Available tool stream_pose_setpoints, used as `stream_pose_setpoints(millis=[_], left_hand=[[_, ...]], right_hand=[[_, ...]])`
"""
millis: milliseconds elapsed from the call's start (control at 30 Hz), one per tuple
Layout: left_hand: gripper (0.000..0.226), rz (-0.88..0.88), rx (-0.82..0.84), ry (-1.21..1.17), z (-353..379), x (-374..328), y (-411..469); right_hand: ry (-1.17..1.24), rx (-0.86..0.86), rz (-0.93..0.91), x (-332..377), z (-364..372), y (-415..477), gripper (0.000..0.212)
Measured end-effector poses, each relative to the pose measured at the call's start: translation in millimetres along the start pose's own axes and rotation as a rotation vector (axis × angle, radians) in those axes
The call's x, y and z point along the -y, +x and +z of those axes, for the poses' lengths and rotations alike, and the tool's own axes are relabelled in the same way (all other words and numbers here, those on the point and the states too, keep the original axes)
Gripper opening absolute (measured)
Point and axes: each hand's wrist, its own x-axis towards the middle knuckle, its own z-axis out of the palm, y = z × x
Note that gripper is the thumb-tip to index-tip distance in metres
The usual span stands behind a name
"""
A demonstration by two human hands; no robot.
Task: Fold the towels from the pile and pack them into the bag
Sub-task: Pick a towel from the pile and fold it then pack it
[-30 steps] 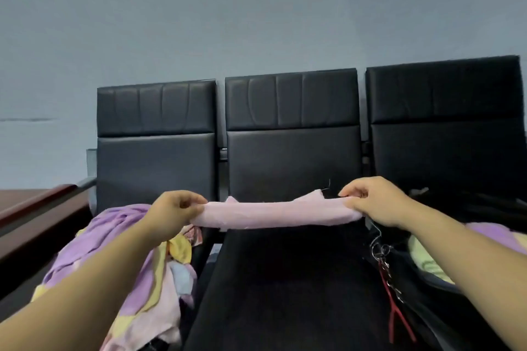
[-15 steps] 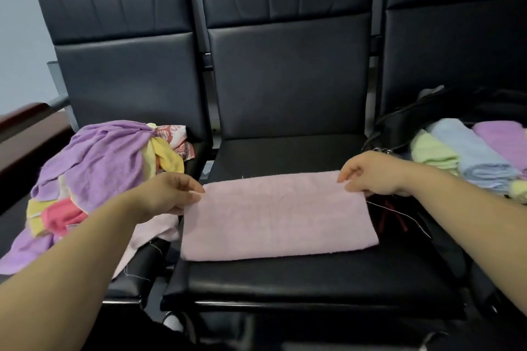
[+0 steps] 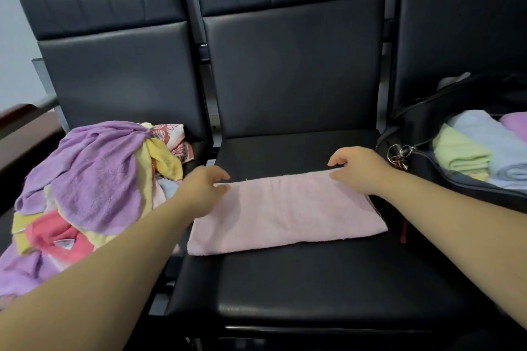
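Note:
A pale pink towel [image 3: 285, 214] lies flat, folded into a long rectangle, on the middle black seat [image 3: 313, 279]. My left hand [image 3: 202, 191] sits at the towel's far left corner with its fingers loosely spread and a gap between thumb and forefinger. My right hand [image 3: 359, 168] rests at the far right corner, fingers relaxed, thumb touching the edge. The pile of unfolded towels [image 3: 94, 179], purple, yellow, red and patterned, covers the left seat. The black bag [image 3: 413, 122] stands open on the right seat with folded green [image 3: 459, 157], blue [image 3: 490, 145] and purple [image 3: 516, 122] towels inside.
Metal clips [image 3: 399, 152] hang at the bag's near corner beside my right wrist. Tall black seat backs [image 3: 293, 65] rise behind all three seats. A dark wooden rail [image 3: 22, 122] runs at the far left.
The pink towel, held stretched in the air a second ago, now lies on the seat. Both hands have loosened their pinch on its far corners. The view has tilted downward.

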Motion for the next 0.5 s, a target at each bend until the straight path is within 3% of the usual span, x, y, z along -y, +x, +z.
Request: stream_pose_setpoints(millis=[233,500], left_hand=[[0.032,0.271,0.293,0.141,50.0,-55.3,-45.5],[0.045,0.177,0.355,0.331,53.9,-78.4,-33.8]], right_hand=[[-0.183,0.27,-0.176,0.7,16.3,-15.8,0.033],[-0.306,0.313,-0.203,11.6,3.2,-65.0,0.026]])
